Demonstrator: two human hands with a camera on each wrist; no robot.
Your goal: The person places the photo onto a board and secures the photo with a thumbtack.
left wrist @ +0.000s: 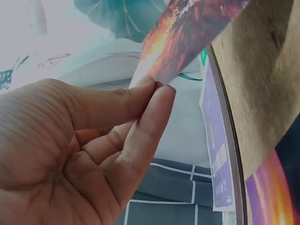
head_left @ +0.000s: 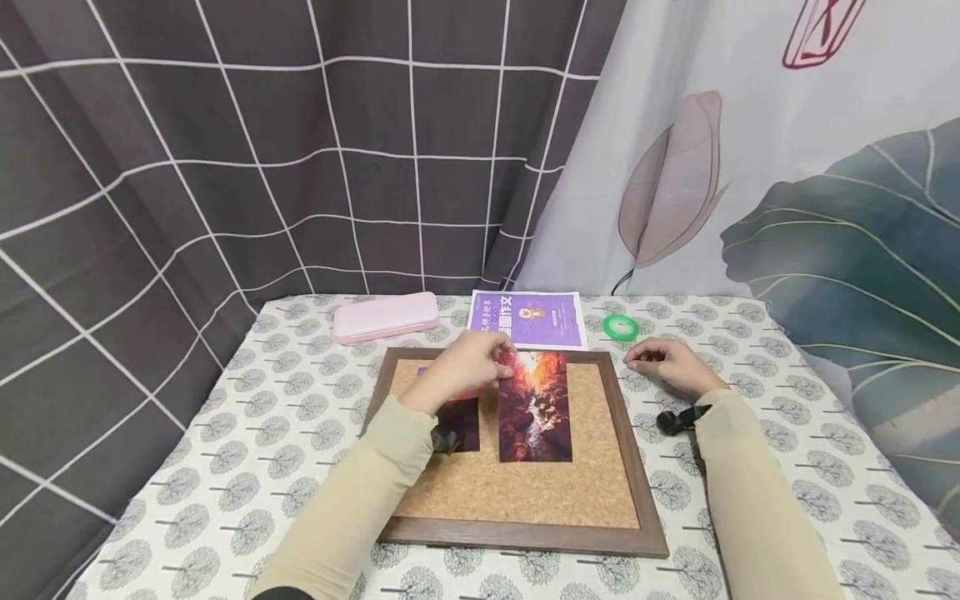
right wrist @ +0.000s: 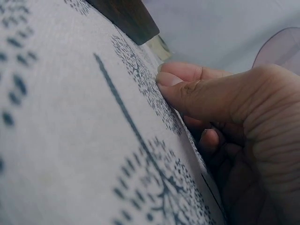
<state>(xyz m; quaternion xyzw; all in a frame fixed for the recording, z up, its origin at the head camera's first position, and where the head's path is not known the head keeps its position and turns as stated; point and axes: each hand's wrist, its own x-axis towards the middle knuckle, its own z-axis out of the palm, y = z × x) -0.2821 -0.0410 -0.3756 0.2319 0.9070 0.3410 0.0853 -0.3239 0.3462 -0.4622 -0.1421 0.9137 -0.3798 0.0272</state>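
My left hand pinches a photo print at its upper left corner, between thumb and fingertip. The print shows a stream among red rocks under an orange glow. Seen from the left wrist, the print slants away from the fingertips, lifted off the corkboard. A second, dark photo lies on the left part of the corkboard, partly covered by my left hand and wrist. My right hand rests on the tablecloth beside the wooden frame's right side, thumb and index tips together, nothing visible between them.
A purple booklet lies just behind the frame, with a roll of green tape to its right. A pink case sits at the back left. Curtains hang behind the table's patterned cloth.
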